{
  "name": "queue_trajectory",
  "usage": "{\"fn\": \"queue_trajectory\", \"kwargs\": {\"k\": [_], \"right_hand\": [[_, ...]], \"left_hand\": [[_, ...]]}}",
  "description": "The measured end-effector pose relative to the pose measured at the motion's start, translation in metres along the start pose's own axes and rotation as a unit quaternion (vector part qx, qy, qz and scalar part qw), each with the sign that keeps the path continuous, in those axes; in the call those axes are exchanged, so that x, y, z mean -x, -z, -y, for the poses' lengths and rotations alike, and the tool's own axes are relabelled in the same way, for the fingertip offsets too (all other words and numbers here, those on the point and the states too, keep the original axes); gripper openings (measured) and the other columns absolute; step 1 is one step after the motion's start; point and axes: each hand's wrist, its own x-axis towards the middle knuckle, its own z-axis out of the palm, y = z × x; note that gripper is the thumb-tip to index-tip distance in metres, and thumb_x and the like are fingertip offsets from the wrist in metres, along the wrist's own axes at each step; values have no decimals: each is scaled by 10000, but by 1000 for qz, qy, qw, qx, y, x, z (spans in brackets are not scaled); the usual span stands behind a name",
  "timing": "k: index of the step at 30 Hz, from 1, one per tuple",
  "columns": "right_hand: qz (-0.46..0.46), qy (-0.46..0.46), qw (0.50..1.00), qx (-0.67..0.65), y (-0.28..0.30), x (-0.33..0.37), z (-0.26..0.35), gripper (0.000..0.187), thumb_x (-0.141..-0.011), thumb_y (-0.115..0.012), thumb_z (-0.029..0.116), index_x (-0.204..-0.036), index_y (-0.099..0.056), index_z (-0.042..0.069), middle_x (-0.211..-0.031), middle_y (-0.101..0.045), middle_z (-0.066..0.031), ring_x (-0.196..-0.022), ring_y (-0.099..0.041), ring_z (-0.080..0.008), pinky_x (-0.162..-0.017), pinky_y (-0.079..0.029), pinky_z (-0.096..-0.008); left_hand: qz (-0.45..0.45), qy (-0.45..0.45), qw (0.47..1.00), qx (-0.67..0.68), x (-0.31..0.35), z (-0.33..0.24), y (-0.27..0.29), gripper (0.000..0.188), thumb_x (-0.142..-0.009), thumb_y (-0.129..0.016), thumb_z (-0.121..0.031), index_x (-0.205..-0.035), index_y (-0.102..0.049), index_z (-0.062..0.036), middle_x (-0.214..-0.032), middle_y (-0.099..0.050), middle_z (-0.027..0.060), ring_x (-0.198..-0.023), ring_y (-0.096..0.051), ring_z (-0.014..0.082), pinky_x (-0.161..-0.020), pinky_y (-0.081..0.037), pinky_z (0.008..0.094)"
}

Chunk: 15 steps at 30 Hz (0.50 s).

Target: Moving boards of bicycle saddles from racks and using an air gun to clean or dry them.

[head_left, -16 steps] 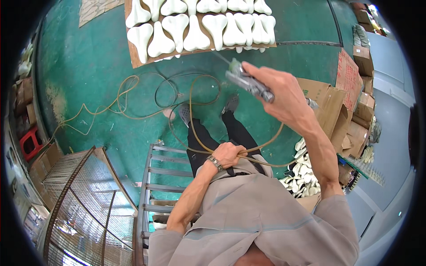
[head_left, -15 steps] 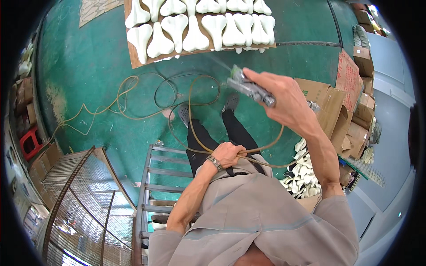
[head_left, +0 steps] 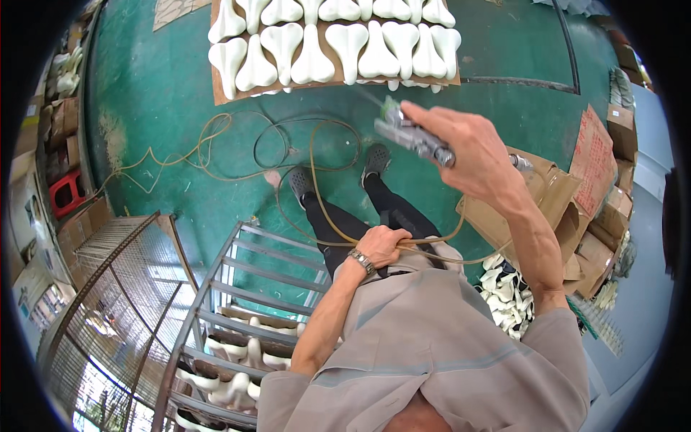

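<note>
My right hand (head_left: 475, 147) is closed round a silver spray gun (head_left: 416, 140), raised to the right of the middle. A faint streak of mist runs from the gun's nozzle toward the white bicycle saddles (head_left: 345, 45). Those saddles lie in rows, noses alternating, on a brown board (head_left: 220, 93) at the far side. At my waist, my left hand (head_left: 381, 245) is closed on a yellowish hose (head_left: 317, 169). From there the hose loops out over the floor and also curves right, toward the gun arm.
On my left stands a grey metal rack (head_left: 263, 268) with white saddles on its lower tiers, beside a wire mesh frame (head_left: 119, 288). Cardboard boxes (head_left: 529, 189) and a heap of saddle pieces (head_left: 504, 295) are on my right. A red stool (head_left: 66, 193) is at far left.
The view has turned and shifted, so more of the rack and its saddles shows. The spray gun stays raised near the board, and my left hand keeps its hold on the hose.
</note>
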Motion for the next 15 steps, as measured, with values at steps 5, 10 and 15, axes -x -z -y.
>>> {"fn": "queue_trajectory", "kwargs": {"k": [5, 10, 15], "right_hand": [[-22, 13, 999, -28, 15, 23, -50, 801, -667, -695, -114, -1437, -612, 93, -1077, -721, -165, -947, -694, -385, -796, -541, -452], [-33, 22, 998, -46, 33, 47, -91, 779, -695, -699, -122, -1440, -607, 87, -1063, -721, -166, -929, -696, -386, -798, -544, -445], [-53, -18, 998, -22, 49, 68, -130, 693, -743, -695, -124, -1403, -635, 82, -1095, -724, -167, -937, -695, -393, -805, -543, -448]], "left_hand": [[-2, 40, 999, 15, -47, -28, -39, 356, -792, -638, -94, -1127, -748, -140, -812, -727, 189, -783, -707, 394, -733, -573, 501], [-4, 35, 999, -3, -79, -50, -57, 335, -812, -655, -99, -1133, -746, -128, -822, -735, 183, -780, -712, 387, -717, -568, 496], [15, 36, 999, -4, -96, -64, -68, 283, -891, -741, -253, -1140, -746, -117, -824, -741, 176, -781, -714, 383, -698, -560, 476]]}}
